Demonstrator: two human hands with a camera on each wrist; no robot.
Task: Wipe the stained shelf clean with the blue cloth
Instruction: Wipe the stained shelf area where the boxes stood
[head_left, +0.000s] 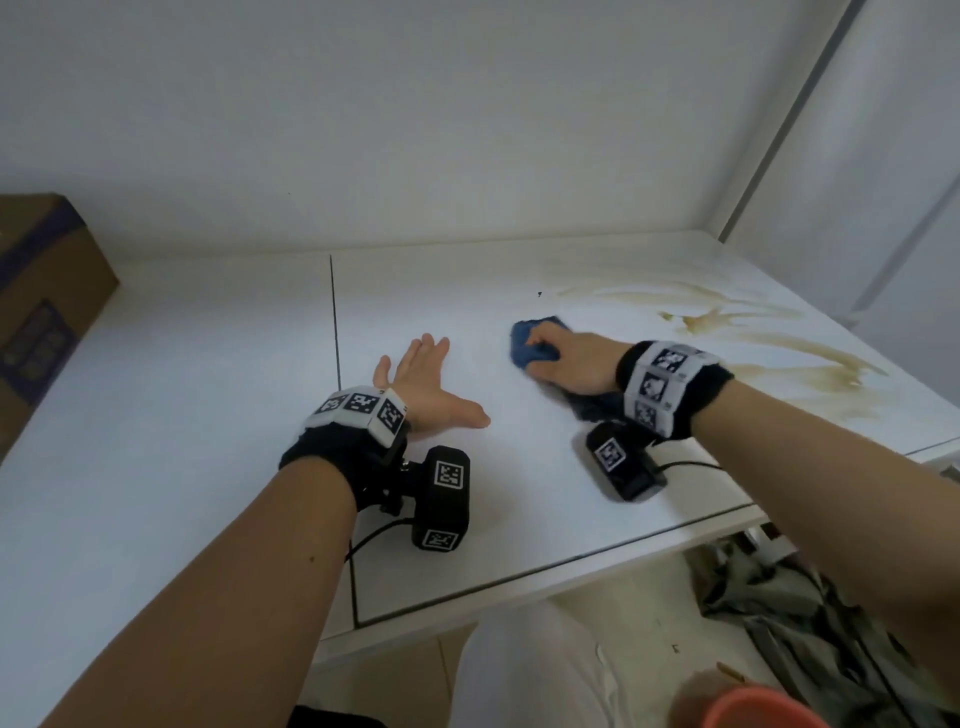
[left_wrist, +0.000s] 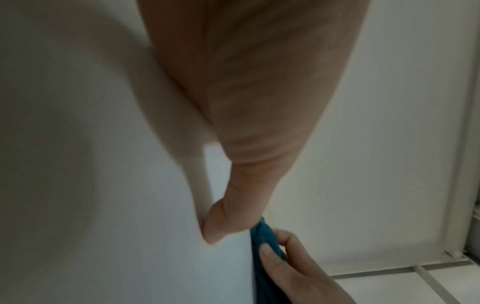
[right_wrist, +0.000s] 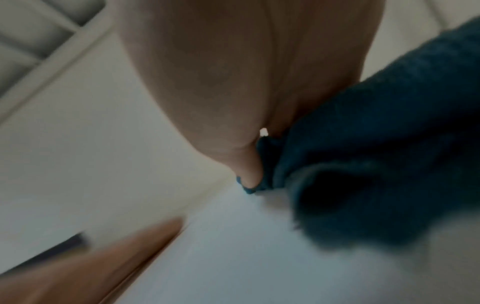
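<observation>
The white shelf (head_left: 208, 364) carries brown smeared stains (head_left: 727, 332) across its right half. My right hand (head_left: 566, 364) grips the bunched blue cloth (head_left: 530, 343) and presses it on the shelf just left of the stains. The cloth (right_wrist: 376, 154) fills the right of the blurred right wrist view. My left hand (head_left: 426, 384) lies flat on the shelf, fingers straight and spread, a little left of the cloth. In the left wrist view the left thumb (left_wrist: 221, 222) rests on the surface, with the cloth (left_wrist: 265, 236) and right-hand fingers (left_wrist: 280, 259) beyond it.
A cardboard box (head_left: 41, 312) stands at the far left of the shelf. A thin dark seam (head_left: 335, 322) divides the shelf panels beside my left hand. The wall (head_left: 415, 130) closes the back. Below the front edge lie crumpled fabric (head_left: 779, 613) and an orange rim (head_left: 753, 706).
</observation>
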